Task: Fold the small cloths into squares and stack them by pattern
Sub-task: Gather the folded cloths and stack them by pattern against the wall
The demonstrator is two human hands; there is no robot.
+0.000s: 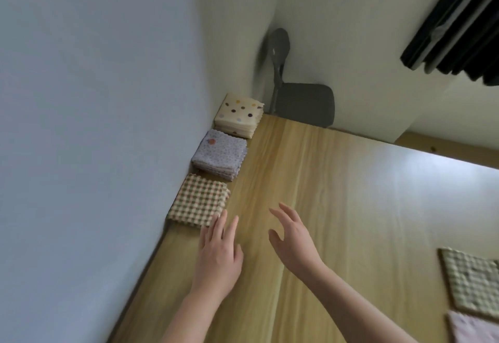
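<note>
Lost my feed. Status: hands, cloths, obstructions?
Left hand open, fingertips at checked stack. Right hand open, empty, above table. Floral stack, dotted stack beyond, along wall; unfolded cloths at right. Nothing blocking.

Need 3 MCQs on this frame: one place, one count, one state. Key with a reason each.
1. Which folded stack lies nearest the left hand?
A. polka-dot stack
B. lilac floral stack
C. gingham stack

2. How many folded stacks sit along the wall?
A. two
B. three
C. five

3. How is the left hand?
A. gripping a cloth
B. open, fingers straight
C. clenched in a fist

Key:
1 C, its near corner lies right at the left hand's fingertips.
2 B, polka-dot, lilac floral and gingham sit in one row against the wall.
3 B, the straight fingers hold nothing.
</note>
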